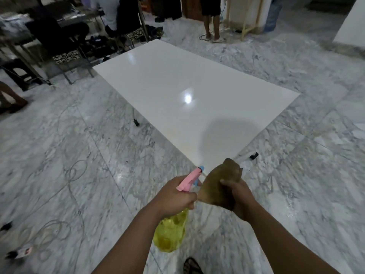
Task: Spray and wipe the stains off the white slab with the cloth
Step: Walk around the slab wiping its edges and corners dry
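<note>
I see the white slab [189,95] lying ahead with one corner aimed at me, marble floor [69,155] open along both near edges; chairs [65,46] crowd its far left side and a person's legs [212,26] stand past the far edge. Faint yellowish stains [177,133] show near the closest corner. My left hand [175,196] grips the spray bottle [170,232], its pink head pointed at that corner; the clear yellow body appears to hold some liquid. My right hand [237,196] clutches the brown cloth [219,182] just beside the nozzle, off the slab. Cables [59,230] trail across the floor at left.
</note>
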